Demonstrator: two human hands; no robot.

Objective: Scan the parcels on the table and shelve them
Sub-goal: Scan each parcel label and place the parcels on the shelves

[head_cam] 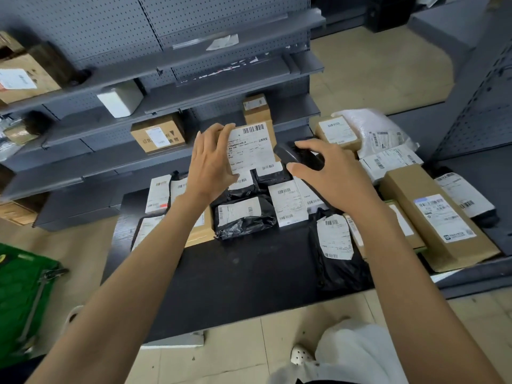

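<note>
My left hand [212,162] holds a small brown cardboard parcel [253,146] above the black table [243,273], its white barcode label tilted towards me. My right hand [329,176] grips a black handheld scanner [299,156], whose head sits right beside the label's right edge. Below them lie several parcels: black plastic bags [243,217] with white labels, white envelopes [288,202] and a long brown box [435,214] at the right.
Grey pegboard shelving [194,87] stands behind the table, holding a few cardboard boxes [159,133] and a white box [120,99]. A green crate [22,289] sits on the floor at the left. More shelving [482,112] rises at the right.
</note>
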